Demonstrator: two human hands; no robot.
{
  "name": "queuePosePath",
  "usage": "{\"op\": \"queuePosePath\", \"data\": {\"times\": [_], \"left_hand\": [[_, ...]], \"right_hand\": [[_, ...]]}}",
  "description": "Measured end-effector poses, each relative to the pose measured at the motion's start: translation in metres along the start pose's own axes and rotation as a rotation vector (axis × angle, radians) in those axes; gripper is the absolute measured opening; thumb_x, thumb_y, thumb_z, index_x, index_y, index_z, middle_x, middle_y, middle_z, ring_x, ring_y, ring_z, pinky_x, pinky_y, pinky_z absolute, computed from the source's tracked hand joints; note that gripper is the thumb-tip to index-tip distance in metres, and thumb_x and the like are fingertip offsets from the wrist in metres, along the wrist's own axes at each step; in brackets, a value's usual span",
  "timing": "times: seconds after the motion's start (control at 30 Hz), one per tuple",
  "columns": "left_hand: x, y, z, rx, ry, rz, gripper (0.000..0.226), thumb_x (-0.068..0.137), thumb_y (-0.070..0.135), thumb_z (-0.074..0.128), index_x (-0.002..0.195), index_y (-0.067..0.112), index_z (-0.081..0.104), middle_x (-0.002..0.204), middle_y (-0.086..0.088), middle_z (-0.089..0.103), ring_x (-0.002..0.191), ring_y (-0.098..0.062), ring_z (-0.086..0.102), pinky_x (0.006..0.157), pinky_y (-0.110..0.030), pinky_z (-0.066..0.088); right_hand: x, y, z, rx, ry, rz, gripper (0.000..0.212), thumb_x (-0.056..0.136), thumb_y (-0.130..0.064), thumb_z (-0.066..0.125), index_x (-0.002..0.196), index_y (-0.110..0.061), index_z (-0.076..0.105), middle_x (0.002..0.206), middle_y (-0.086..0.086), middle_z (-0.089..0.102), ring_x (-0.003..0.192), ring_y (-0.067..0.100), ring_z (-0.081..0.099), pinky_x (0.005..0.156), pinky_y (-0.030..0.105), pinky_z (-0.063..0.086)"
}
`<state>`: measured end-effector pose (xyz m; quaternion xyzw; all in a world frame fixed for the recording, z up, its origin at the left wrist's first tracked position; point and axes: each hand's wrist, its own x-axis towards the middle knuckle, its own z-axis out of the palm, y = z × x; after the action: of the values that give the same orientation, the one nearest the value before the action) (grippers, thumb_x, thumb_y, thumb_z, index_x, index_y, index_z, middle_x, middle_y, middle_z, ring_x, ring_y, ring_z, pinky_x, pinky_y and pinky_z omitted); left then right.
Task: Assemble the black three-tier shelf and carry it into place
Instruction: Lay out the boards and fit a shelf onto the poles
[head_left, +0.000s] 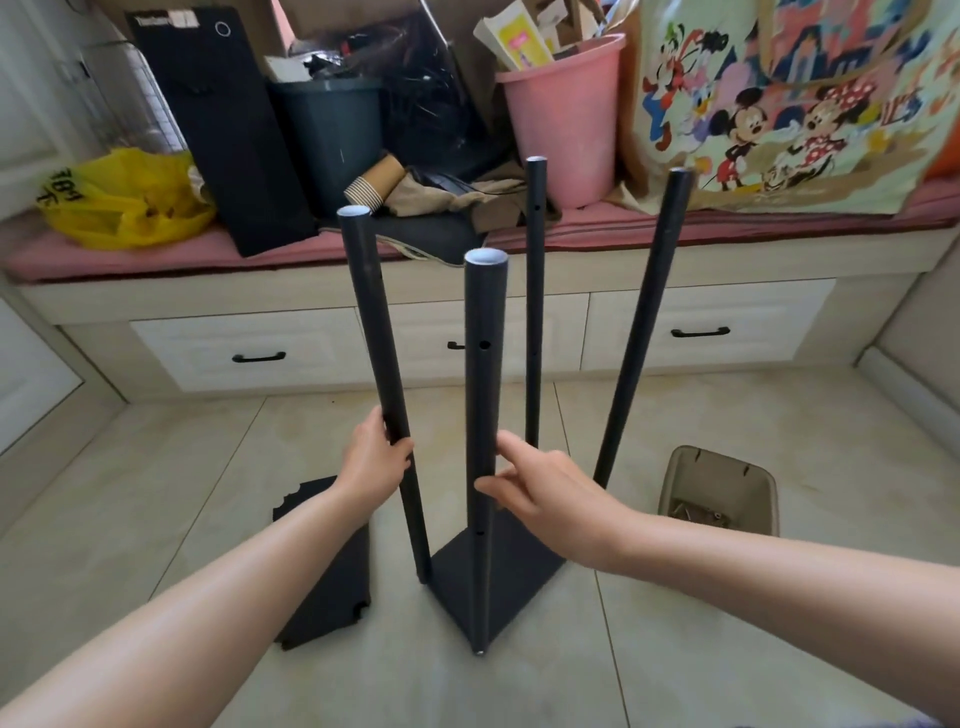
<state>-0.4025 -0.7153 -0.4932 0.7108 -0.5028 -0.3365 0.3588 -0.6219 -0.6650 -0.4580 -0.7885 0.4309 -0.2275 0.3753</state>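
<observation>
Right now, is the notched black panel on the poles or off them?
Off: the panel lies flat on the floor, left of the four standing poles.

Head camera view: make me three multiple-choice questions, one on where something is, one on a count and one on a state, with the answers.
1. Where does the spare black panel lie?
A. Flat on the floor, left of the base panel
B. Right of the base panel
C. On top of it

2. How many black poles stand on the base panel?
A. Two
B. Three
C. Four

3. What is the left grip doing?
A. Lying flat on the floor
B. Holding a pole
C. Hanging free

Answers:
1. A, the panel lies on the tiles beside the base.
2. C, four pole tops show.
3. B, its fingers curl round the left near pole.
</observation>
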Motion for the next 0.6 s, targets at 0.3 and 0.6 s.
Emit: {"op": "queuePosePath", "data": {"times": [0.3,0.6], "left_hand": [[-0.003,0.007,0.0,0.201,-0.127,0.016,0.028,0.098,0.008,0.059,0.125,0.002,0.056,0.104,-0.006,0.063,0.106,-0.032,0.063,0.086,-0.04,0.052],[-0.025,0.008,-0.005,0.325,-0.297,-0.198,0.059,0.097,0.006,0.063,0.149,0.01,0.035,0.144,-0.014,0.05,0.116,-0.024,0.058,0.098,-0.04,0.055]], "right_hand": [[-0.006,-0.001,0.009,0.018,-0.138,0.084,0.023,0.097,-0.036,0.06,0.115,-0.023,0.057,0.116,0.0,0.071,0.104,0.012,0.067,0.092,0.03,0.056],[-0.011,0.083,-0.054,-0.18,0.016,0.399,0.017,0.096,-0.039,0.061,0.105,-0.025,0.059,0.107,-0.004,0.067,0.099,0.011,0.063,0.077,0.02,0.047]]}}
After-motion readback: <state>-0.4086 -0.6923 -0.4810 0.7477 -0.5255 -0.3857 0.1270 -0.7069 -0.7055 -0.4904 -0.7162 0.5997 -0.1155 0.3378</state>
